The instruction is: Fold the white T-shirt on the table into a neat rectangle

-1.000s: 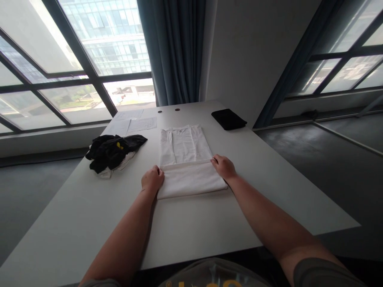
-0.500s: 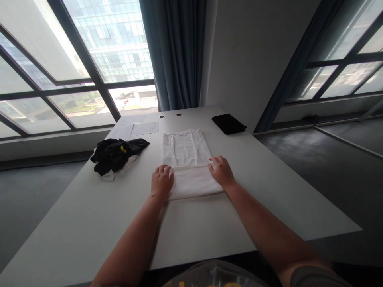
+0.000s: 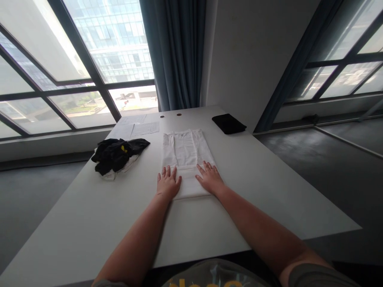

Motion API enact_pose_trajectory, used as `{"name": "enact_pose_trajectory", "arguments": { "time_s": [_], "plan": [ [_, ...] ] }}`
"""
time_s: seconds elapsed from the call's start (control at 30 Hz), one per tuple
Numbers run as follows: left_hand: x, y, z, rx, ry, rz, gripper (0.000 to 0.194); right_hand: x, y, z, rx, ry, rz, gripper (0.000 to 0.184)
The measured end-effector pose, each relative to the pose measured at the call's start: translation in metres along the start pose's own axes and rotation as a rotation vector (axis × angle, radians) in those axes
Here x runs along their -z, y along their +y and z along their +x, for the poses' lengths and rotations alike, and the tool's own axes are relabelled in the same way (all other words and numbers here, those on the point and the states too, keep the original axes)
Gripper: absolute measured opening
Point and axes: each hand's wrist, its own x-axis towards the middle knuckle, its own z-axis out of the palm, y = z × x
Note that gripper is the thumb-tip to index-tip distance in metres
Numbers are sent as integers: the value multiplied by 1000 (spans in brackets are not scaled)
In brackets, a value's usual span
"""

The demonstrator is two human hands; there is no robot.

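Note:
A white shirt [image 3: 186,150] lies on the table in a narrow rectangle, its sides turned in and its near end folded over toward the far end. My left hand [image 3: 168,183] rests flat on the left part of the folded-over band, fingers spread. On the right part of that band lies my right hand [image 3: 210,177], palm down with the fingers apart. Neither hand grips the cloth. The fabric beneath both palms is hidden.
The white table [image 3: 119,223] carries a crumpled heap of black clothing [image 3: 115,155] at the left, with some pale cloth under it. Paper sheets [image 3: 145,128] lie behind the heap. A folded black garment [image 3: 229,123] sits at the far right, near the wall.
Both hands have moved inward from the shirt's side edges. Their fingers, curled at the fold before, are now spread flat on the band.

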Motion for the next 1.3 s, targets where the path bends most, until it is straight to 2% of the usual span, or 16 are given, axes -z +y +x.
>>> {"name": "enact_pose_trajectory", "arguments": {
  "time_s": [0.13, 0.33, 0.53, 0.67, 0.8, 0.9, 1.07, 1.3],
  "plan": [
    [0, -20, 8, 62, -32, -16, 70, 1, 10, 6, -56, -14, 4, 69],
    [-4, -42, 13, -3, -31, -45, 68, 5, 17, 8, -80, -17, 3, 68],
    [-11, -52, 17, -115, 26, -73, 64, 4, 16, 7, -88, -12, -11, 67],
    [-12, -56, 17, -142, 68, -104, 60, 4, 16, 7, -88, -13, -10, 66],
    [-10, -55, 16, -258, 168, -170, 47, 2, 17, 6, -84, -14, -14, 66],
    [-8, -54, 17, -324, 190, -204, 41, 1, 17, 6, -90, -26, -10, 67],
    [-7, -52, 22, -226, 83, -132, 52, 0, 18, 7, -94, -34, -8, 67],
    [3, -62, 38, -210, -42, -32, 58, 0, 18, 7, -91, -28, -10, 67]
  ]
}}
